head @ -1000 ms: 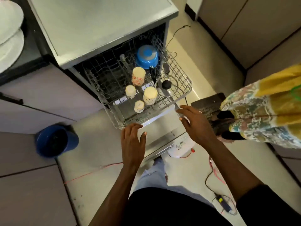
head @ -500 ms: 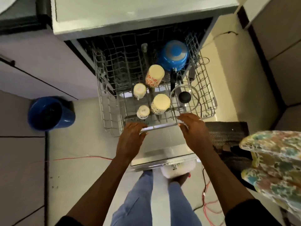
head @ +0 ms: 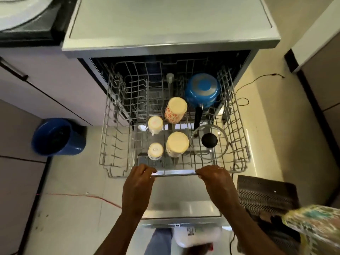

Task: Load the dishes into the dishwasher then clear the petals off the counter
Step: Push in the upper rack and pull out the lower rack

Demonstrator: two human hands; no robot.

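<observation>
Dishes [head: 177, 142] loaded in rack [head: 117, 159]; left hand [head: 137, 188] and right hand [head: 218, 183] curl fingers [head: 147, 169] round its bar [head: 174, 173]; petals likely uncleared.

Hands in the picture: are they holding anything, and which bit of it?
Yes. Both grip the dishwasher rack by its front bar: the left hand curls round the bar's left end, the right hand round its right end.
</observation>
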